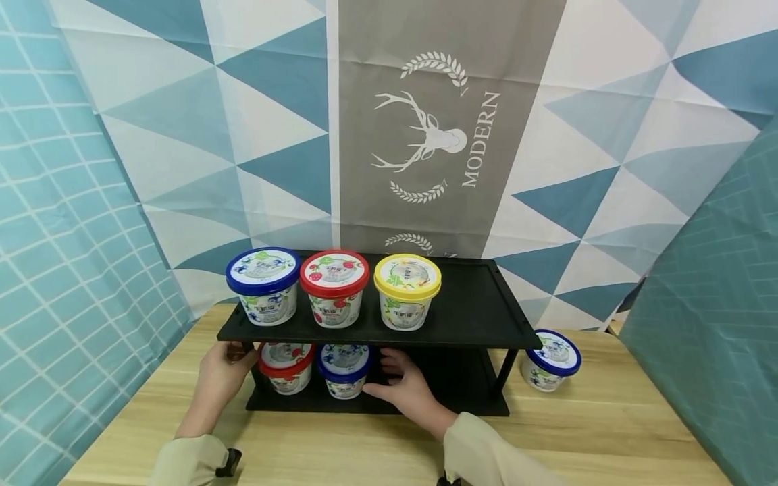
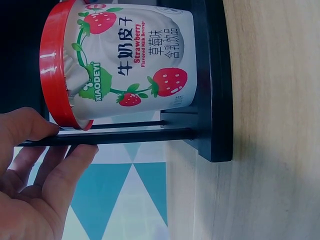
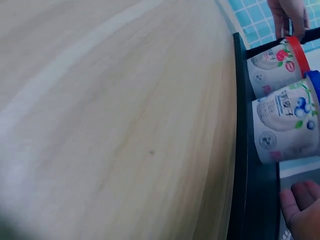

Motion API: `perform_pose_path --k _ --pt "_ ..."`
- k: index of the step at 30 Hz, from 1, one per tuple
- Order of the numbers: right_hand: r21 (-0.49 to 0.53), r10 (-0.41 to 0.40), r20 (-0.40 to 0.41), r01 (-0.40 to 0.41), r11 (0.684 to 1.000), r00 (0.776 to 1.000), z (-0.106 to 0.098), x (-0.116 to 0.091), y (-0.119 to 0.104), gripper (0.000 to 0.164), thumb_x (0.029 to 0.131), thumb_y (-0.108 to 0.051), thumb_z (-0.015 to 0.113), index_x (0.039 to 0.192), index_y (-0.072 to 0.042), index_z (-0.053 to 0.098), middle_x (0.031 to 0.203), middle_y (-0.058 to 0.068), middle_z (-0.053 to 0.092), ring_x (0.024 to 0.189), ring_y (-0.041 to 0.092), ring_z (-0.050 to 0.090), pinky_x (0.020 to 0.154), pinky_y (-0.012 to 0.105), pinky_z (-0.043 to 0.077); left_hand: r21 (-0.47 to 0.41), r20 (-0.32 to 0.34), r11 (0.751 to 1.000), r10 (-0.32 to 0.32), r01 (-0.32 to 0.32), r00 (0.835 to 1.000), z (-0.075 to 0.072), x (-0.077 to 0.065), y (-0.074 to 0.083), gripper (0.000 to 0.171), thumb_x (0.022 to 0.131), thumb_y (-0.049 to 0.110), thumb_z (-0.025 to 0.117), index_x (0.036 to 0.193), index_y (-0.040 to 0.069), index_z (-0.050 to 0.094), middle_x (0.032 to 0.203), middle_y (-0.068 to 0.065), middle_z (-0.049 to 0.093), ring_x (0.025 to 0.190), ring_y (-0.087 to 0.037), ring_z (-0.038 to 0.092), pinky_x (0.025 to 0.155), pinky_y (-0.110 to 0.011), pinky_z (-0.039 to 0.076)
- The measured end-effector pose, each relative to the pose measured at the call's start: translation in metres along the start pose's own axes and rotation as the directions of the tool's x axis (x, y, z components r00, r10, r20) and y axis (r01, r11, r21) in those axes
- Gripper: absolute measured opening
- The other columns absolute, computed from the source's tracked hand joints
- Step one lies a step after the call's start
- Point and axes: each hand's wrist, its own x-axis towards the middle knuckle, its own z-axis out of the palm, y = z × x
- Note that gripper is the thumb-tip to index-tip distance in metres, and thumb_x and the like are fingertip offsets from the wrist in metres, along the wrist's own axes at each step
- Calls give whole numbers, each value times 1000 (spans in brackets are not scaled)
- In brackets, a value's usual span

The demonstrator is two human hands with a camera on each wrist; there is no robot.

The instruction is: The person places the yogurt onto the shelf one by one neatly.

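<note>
A black two-tier rack [image 1: 468, 297] stands on the wooden table. My left hand [image 1: 221, 378] is at its left end; in the left wrist view the thumb and fingers [image 2: 75, 165] pinch the thin black post [image 2: 135, 136]. Beside that post, on the lower tier, sits a strawberry milk cup [image 2: 135, 60] with a red lid. To its right is a blue-lidded blueberry cup [image 1: 344, 371]. My right hand [image 1: 410, 388] is just right of the blue-lidded cup, fingers loosely spread, holding nothing. The right wrist view shows a gap between these fingers [image 3: 302, 200] and the cup.
The upper tier bears a blue-lidded cup [image 1: 264, 287], a red-lidded cup [image 1: 334, 290] and a yellow-lidded cup [image 1: 407, 293]. Another blue-lidded cup [image 1: 551, 361] stands on the table [image 1: 608, 418] right of the rack. A patterned cloth [image 1: 273, 101] hangs behind.
</note>
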Motion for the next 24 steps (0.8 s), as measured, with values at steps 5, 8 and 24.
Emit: perform_pose_path --k 5,8,24 --pt "-19 -24 -72 23 1000 997 -16 -9 -2 57 74 -31 69 122 -11 46 114 15 54 103 27 53 83 33 45 16 -3 1000 -6 6 1000 0 0 1 25 83 19 56 98 0 50 98 -21 56 92 -32 54 71 -38 47" --pt "-31 -38 -112 35 999 993 -27 -15 -4 50 75 -32 68 118 -12 50 111 13 56 99 25 54 81 30 46 10 -8 1000 2 -2 1000 1 0 1 25 82 18 57 99 1 50 98 -21 56 92 -33 55 73 -40 47" --pt "10 28 -277 -26 1000 961 -82 -51 0 39 75 -37 66 108 -19 56 99 6 61 85 11 58 72 21 47 9 19 1000 -20 20 1000 0 0 0 22 83 17 53 97 0 49 101 -22 54 91 -33 54 67 -36 47"
